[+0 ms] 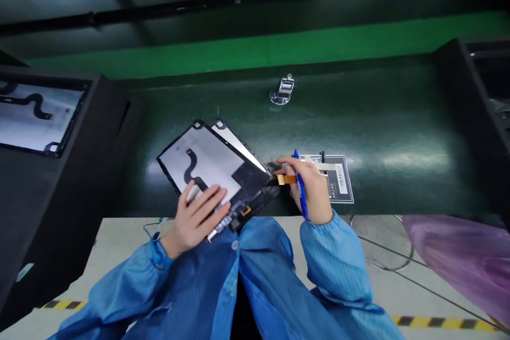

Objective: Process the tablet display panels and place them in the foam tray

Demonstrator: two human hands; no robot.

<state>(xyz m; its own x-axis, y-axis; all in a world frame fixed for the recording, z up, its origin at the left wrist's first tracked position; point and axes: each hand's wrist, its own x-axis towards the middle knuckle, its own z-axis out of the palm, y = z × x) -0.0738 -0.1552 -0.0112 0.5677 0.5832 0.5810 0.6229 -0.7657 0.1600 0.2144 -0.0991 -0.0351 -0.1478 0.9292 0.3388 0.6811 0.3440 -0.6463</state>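
A tablet-like display panel [207, 162] with a black flex cable on its white back lies tilted at the near edge of the dark green bench [398, 133]. My left hand [197, 218] rests flat on the panel's near corner, fingers spread. My right hand [308, 186] pinches the orange flex cable tab [287, 179] at the panel's right edge and also holds a blue pen [300, 186] between its fingers. Both arms wear blue sleeves.
A small board with a label [338, 180] lies just right of my right hand. A small clear-based metal object [282, 90] stands farther back. A black tray [40, 117] with another panel sits at the left, a dark bin [482, 95] at the right, purple material [466, 260] near right.
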